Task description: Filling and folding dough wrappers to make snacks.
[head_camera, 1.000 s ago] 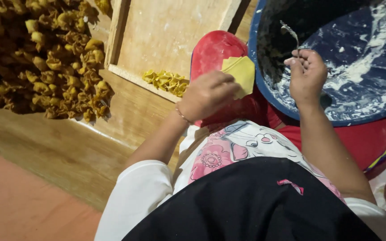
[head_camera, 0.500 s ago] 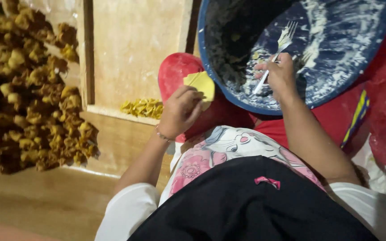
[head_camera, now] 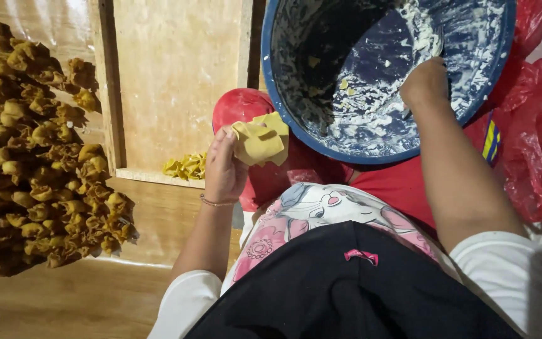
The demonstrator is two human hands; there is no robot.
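Yellow wrapper (head_camera: 260,142) pinched in the left hand (head_camera: 224,166); right hand (head_camera: 426,81) grips a fork (head_camera: 435,45) in the blue bowl (head_camera: 283,107).

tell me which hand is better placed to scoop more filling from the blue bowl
The right hand, probably: it is already inside the blue bowl, its fork against the pale filling. The left hand is outside the rim, its fingers occupied with a yellow wrapper.

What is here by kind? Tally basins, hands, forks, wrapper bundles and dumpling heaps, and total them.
Blue basin: 1
Hands: 2, left hand and right hand
Fork: 1
Yellow wrapper bundle: 1
Dumpling heaps: 2, large heap and small heap
Total: 7
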